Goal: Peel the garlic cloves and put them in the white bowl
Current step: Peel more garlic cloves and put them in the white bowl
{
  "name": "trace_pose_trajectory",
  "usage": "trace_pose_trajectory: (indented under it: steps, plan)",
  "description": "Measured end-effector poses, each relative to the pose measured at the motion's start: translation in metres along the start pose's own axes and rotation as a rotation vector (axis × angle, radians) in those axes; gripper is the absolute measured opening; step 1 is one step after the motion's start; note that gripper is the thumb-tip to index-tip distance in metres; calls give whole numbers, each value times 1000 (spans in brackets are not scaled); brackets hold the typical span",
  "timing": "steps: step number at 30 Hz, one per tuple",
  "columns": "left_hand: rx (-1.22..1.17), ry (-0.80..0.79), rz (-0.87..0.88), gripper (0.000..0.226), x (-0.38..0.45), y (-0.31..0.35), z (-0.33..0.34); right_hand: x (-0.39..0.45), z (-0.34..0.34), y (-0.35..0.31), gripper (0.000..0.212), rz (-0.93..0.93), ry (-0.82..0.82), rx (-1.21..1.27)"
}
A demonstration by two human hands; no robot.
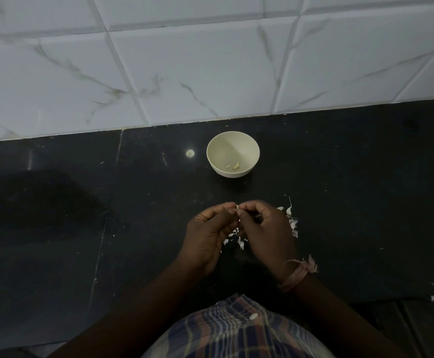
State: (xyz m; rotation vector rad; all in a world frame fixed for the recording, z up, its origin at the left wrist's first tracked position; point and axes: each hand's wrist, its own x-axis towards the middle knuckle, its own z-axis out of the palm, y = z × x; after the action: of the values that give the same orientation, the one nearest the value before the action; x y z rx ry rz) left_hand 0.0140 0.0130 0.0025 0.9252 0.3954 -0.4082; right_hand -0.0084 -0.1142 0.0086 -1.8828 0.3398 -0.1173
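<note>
Two hands pinch one garlic clove above a black counter, one white bowl beyond them.

The left hand (210,236) and right hand (265,231) meet at their fingertips, each curled and pinching the same small garlic clove (237,208) between them. The white bowl (232,153) stands upright, well apart from the hands, near the tiled wall (159,60); two small pale pieces (234,165) lie in its bottom. One unpeeled clove (289,209) lies just beside the right hand. Scattered skin scraps (240,241) litter the counter (81,228) under the hands, too many to count. One thread band (297,276) circles the right wrist.
</note>
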Motion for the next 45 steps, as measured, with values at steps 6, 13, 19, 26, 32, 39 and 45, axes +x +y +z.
trace_pose_trajectory:
  steps: [6, 13, 19, 26, 32, 39, 45]
  plan:
    - [5, 10, -34, 18, -3, 2, 0, 2, 0, -3, 11, 80, -17, 91]
    - [133, 41, -9, 19, -2, 1, 2, 2, 3, 3, 3, 89, 1, -57]
    - [231, 8, 13, 11, 2, 3, 8, 5, 4, -1, 5, 109, 35, -12]
    - [245, -9, -26, 11, 7, 4, 7, 10, 5, 1, 2, 115, 10, -54]
    - [142, 35, -137, 10, 17, 8, 6, 13, 6, 3, 3, 108, -27, -105]
    - [96, 20, -213, 8, 22, 13, 7, 17, 4, 3, 4, 198, -20, 67]
    - [117, -80, -264, 16, 20, 19, 6, 18, 2, 1, 12, 317, -109, 329]
